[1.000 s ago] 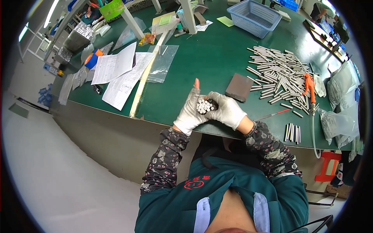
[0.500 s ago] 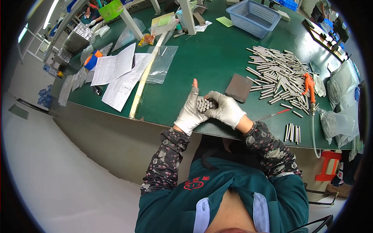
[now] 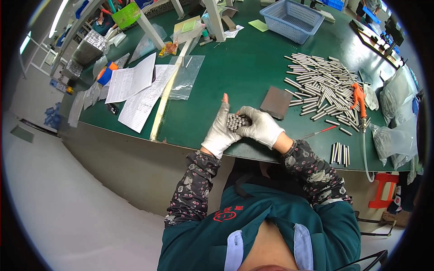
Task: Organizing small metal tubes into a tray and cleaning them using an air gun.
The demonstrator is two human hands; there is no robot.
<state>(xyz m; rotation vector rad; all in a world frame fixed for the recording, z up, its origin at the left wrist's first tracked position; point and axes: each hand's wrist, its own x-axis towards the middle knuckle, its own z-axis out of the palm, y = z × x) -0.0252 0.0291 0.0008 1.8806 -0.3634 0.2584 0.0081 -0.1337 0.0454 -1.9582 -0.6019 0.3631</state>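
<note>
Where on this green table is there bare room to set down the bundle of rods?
Bare green mat lies between the clear plastic bag, the blue basket and the loose rod pile. The right side and the papers at left are crowded.

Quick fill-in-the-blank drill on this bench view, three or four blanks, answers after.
1. Both hands wear white ____.
2. The left hand and right hand hold a bundle of metal ____ between them.
3. The loose pile of rods lies on the person's ____ side.
4. The basket at the far edge of the table is ____ in colour.

Missing words: gloves; rods; right; blue
</note>
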